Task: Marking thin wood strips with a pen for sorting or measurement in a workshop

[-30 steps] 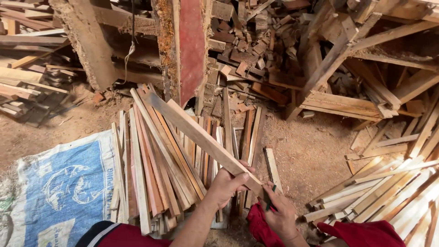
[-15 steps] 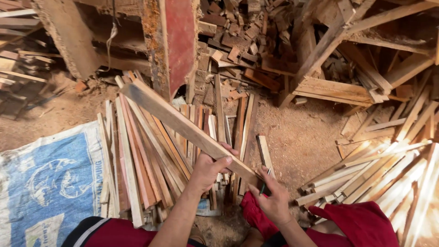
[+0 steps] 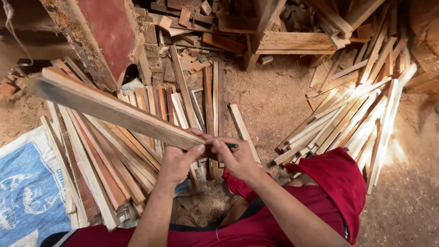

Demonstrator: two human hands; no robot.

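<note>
Left hand (image 3: 177, 161), right hand (image 3: 238, 158) clenched together.

Slat pile (image 3: 114, 160) left (beside a sack (image 3: 27, 187)), second slat pile (image 3: 352, 119) right, scrap heap (image 3: 192, 27) behind.

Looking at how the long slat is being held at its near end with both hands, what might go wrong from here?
The left hand and right hand grip only the near end of the long slat, so its far end may swing into the red post. Its rough edges might leave splinters in bare fingers. The slat pile underneath looks loose and could shift if the slat drops.
</note>
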